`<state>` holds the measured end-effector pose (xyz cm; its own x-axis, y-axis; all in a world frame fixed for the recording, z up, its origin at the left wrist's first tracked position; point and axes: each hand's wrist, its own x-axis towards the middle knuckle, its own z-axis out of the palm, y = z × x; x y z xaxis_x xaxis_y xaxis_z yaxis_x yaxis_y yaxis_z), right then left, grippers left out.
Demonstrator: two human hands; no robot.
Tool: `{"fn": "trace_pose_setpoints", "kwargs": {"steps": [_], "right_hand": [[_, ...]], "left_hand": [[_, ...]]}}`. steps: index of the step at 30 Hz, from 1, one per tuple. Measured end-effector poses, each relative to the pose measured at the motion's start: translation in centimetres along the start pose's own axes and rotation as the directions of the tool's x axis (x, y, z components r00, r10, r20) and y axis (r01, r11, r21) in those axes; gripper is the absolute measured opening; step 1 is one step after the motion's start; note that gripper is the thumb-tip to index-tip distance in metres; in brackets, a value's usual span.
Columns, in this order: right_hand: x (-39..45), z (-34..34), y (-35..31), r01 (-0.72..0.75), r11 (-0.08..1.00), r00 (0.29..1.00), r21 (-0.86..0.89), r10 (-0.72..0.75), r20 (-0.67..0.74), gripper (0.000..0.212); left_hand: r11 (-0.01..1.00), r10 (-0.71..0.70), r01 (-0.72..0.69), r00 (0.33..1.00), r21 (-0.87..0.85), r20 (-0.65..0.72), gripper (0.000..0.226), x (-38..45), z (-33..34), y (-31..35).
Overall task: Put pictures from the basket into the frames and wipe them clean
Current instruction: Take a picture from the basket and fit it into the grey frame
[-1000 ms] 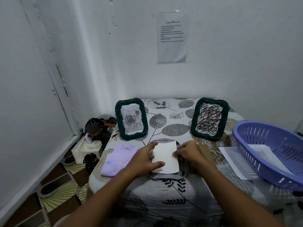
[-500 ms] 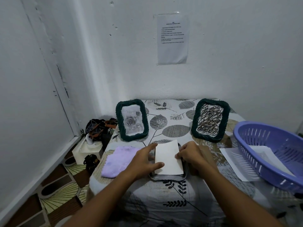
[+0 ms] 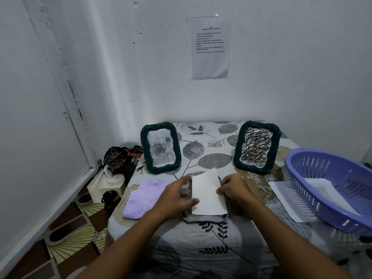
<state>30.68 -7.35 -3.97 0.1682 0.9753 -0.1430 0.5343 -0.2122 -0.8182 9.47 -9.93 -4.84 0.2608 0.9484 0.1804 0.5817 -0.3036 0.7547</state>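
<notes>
A frame [image 3: 203, 218] lies flat, face down, near the table's front edge. A white sheet, blank side up [image 3: 207, 194], rests on its back, with the far end lifted a little. My left hand [image 3: 175, 198] rests on the frame's left side, thumb touching the sheet's left edge. My right hand [image 3: 233, 190] pinches the sheet's right edge. Two dark green woven frames stand behind: the left one [image 3: 160, 147] holds a rose picture, the right one [image 3: 256, 147] a scribble picture. A purple basket [image 3: 330, 190] at the right holds a paper [image 3: 322, 190].
A lilac cloth [image 3: 144, 198] lies left of the flat frame. A white sheet [image 3: 287, 200] lies partly under the basket. Left of the table, on the floor, stand a white box [image 3: 106, 184] and dark bags [image 3: 118, 156]. The wall is close behind the frames.
The white sheet has shifted slightly and its far end has lifted off the flat frame. My right hand has moved to the sheet's right edge; my left hand stays on the frame.
</notes>
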Motion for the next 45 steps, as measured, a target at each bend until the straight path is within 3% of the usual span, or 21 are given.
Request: {"fn": "trace_pose_setpoints", "kwargs": {"steps": [4, 8, 10, 12, 15, 17, 19, 21, 22, 23, 25, 27, 29, 45], "right_hand": [[-0.6, -0.4, 0.0, -0.024, 0.988, 0.999, 0.154, 0.02, 0.026, 0.011], [-1.0, -1.3, -0.1, -0.1, 0.925, 0.994, 0.367, 0.077, 0.077, 0.008], [-1.2, -2.1, -0.1, -0.127, 0.908, 0.991, 0.398, 0.095, 0.099, 0.009], [-1.4, -3.2, -0.2, -0.146, 0.905, 0.987, 0.4, 0.106, 0.122, 0.007], [-1.9, -5.6, -0.2, -0.121, 0.921, 0.99, 0.37, 0.086, 0.109, 0.006], [-2.4, -7.7, -0.2, -0.082, 0.94, 0.995, 0.332, 0.06, 0.076, 0.005], [-2.9, -10.1, 0.0, 0.012, 0.973, 0.999, 0.232, -0.002, -0.043, 0.006], [-3.3, -12.5, 0.3, 0.099, 0.994, 0.96, -0.047, -0.108, -0.259, 0.01], [-3.7, -13.8, 0.5, 0.074, 0.966, 0.921, -0.249, -0.163, -0.355, 0.014], [-4.0, -14.9, 0.9, 0.005, 0.906, 0.894, -0.424, -0.194, -0.404, 0.019], [-4.0, -16.8, 2.2, -0.112, 0.81, 0.91, -0.575, -0.149, -0.387, 0.029], [-3.8, -17.7, 3.5, -0.128, 0.832, 0.962, -0.541, -0.03, -0.273, 0.03], [-3.6, -18.1, 4.2, -0.11, 0.881, 0.98, -0.461, 0.019, -0.197, 0.015], [-2.1, -19.9, 4.4, -0.082, 0.942, 0.987, -0.327, 0.03, -0.161, 0.021]], "left_hand": [[1.0, -0.01, 0.01, 1.0, -0.02, -0.022, 0.068, 0.1, 0.2, 0.1], [1.0, -0.022, 0.023, 0.987, 0.006, -0.162, 0.05, 0.5, 0.8, 0.6], [0.983, -0.12, 0.092, 0.977, -0.16, -0.174, 0.049, 1.0, 1.2, 1.8], [0.887, -0.28, 0.221, 0.956, -0.406, -0.09, 0.05, 2.0, 1.7, 3.0], [0.74, -0.397, 0.344, 0.917, -0.578, 0.039, 0.047, 3.8, 2.8, 4.6], [0.724, -0.382, 0.351, 0.921, -0.594, 0.077, 0.045, 4.6, 3.5, 5.9], [0.719, -0.359, 0.346, 0.927, -0.603, 0.104, 0.04, 5.1, 4.5, 7.5], [0.713, -0.352, 0.35, 0.928, -0.608, 0.122, 0.043, 5.6, 5.8, 8.8], [0.715, -0.348, 0.35, 0.929, -0.606, 0.125, 0.043, 6.0, 6.7, 9.2], [0.72, -0.341, 0.347, 0.931, -0.601, 0.129, 0.044, 6.3, 7.5, 9.7], [0.746, -0.334, 0.35, 0.933, -0.566, 0.136, 0.042, 6.7, 9.3, 10.5], [0.784, -0.331, 0.349, 0.935, -0.513, 0.131, 0.037, 7.0, 10.8, 11.3], [0.813, -0.339, 0.354, 0.933, -0.463, 0.119, 0.034, 7.3, 12.3, 12.1], [0.756, -0.374, 0.415, 0.909, -0.506, 0.186, 0.035, 8.6, 21.4, 16.0]]}}
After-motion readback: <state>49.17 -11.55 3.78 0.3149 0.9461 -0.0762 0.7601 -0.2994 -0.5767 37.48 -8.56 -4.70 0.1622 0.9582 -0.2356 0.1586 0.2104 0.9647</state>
